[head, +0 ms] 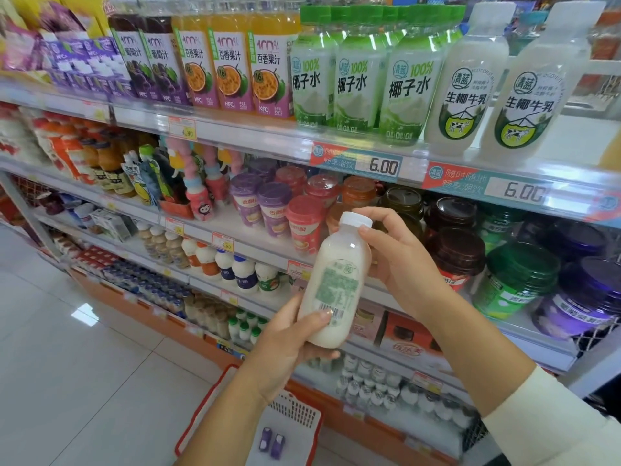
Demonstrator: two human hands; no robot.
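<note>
I hold a white milk bottle (336, 280) with a white cap in front of the drink shelves, its back label with a barcode turned toward me. My left hand (289, 341) grips the bottle's base from below, thumb across the label. My right hand (393, 253) grips its neck and shoulder just under the cap. Two bottles of the same kind (470, 79) stand on the top shelf at the right.
The shelves hold juice bottles (228, 62), coconut water bottles (353, 79), cups (272, 206) and jars (457, 253). A red shopping basket (235, 391) with two small purple cartons (272, 440) sits below my left arm. White tiled floor (84, 364) lies to the left.
</note>
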